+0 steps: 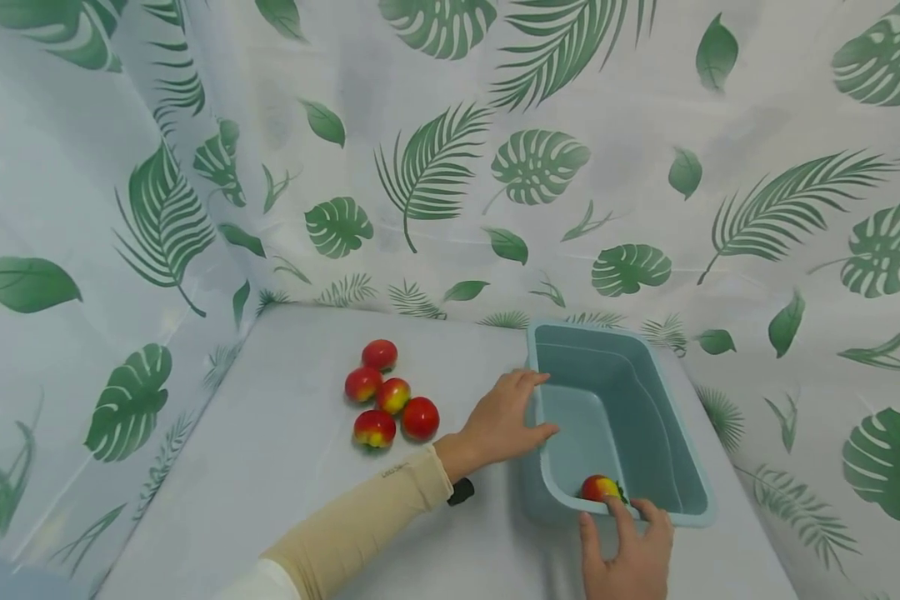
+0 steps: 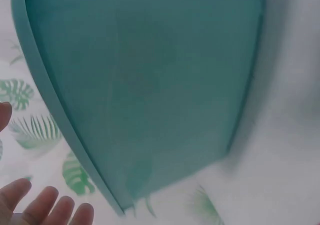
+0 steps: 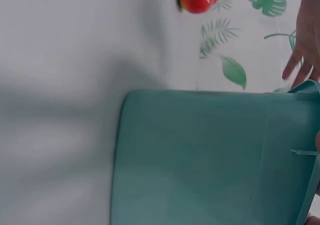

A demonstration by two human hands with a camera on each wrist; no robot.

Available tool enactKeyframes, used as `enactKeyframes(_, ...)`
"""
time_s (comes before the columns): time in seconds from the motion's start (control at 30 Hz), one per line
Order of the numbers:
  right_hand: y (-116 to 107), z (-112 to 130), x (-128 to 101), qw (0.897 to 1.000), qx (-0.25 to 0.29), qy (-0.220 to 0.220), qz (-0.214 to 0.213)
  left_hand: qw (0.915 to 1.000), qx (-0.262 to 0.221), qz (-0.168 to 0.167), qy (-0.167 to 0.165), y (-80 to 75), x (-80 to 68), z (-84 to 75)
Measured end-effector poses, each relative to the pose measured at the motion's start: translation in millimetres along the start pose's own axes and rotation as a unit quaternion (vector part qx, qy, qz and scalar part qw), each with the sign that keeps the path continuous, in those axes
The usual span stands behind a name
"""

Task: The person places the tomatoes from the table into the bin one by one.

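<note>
A blue-green plastic basin (image 1: 570, 504) stands on the table, with one red-and-yellow fruit (image 1: 598, 488) inside by the near wall. My left hand (image 1: 506, 417) is at the basin's left rim, its thumb and fingers spread apart and reaching over the edge. In the left wrist view its fingertips (image 2: 42, 205) show beyond the rim. My right hand (image 1: 630, 550) holds the near rim, fingers bent over it close to the fruit and thumb low on the outer side. The right wrist view shows the basin's outer wall (image 3: 200, 155), with only bits of that hand at the edge.
Several red fruits, some with yellow patches, are grouped left of the basin, among them a plain red one (image 1: 421, 418). A small black object (image 1: 461, 492) shows beside the left wrist. Leaf-printed sheeting (image 1: 435, 83) rises behind the table and along its left side.
</note>
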State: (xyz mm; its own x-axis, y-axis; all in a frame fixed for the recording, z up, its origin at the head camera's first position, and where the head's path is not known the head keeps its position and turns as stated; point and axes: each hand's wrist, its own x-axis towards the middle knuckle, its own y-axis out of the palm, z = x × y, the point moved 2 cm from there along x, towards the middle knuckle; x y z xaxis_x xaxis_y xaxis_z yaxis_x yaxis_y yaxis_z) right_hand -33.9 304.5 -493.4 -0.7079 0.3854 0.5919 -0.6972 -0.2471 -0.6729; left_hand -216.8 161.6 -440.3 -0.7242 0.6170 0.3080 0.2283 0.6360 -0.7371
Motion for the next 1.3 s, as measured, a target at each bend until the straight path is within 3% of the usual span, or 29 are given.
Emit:
enactKeyframes(0.13,0,-3,-1,0.999,-0.015,0.026,0.015,0.9998,-0.005,-0.007,-0.018,-8.4,-4.3,20.3)
enactKeyframes(0.27,0,-5,-4,0.999,-0.017,0.034,0.010,0.9983,0.000,-0.006,-0.058,-20.4,-18.0,49.9)
enactKeyframes(0.4,1,-7,-6,1.000,-0.010,0.016,-0.018,0.9942,0.024,-0.014,-0.104,-33.0,-39.7,84.0)
enactKeyframes(0.53,1,-7,-8,0.999,-0.007,0.008,-0.032,0.9862,0.038,-0.048,-0.154,-41.0,-65.2,117.2)
enactKeyframes(0.7,3,-7,-6,0.999,0.000,-0.008,-0.034,0.9743,0.054,-0.083,-0.203,-41.0,-101.3,150.7)
enactKeyframes(0.93,4,-7,-1,0.999,0.003,-0.023,-0.045,0.9656,0.067,-0.105,-0.228,-31.0,-138.2,171.6)
enactKeyframes(1.13,9,-12,-1,0.997,0.018,-0.044,-0.062,0.9646,0.061,-0.128,-0.222,-24.7,-148.9,177.7)
enactKeyframes(1.3,13,-13,-1,0.996,0.027,-0.053,-0.069,0.9628,0.044,-0.126,-0.235,-24.1,-152.1,180.4)
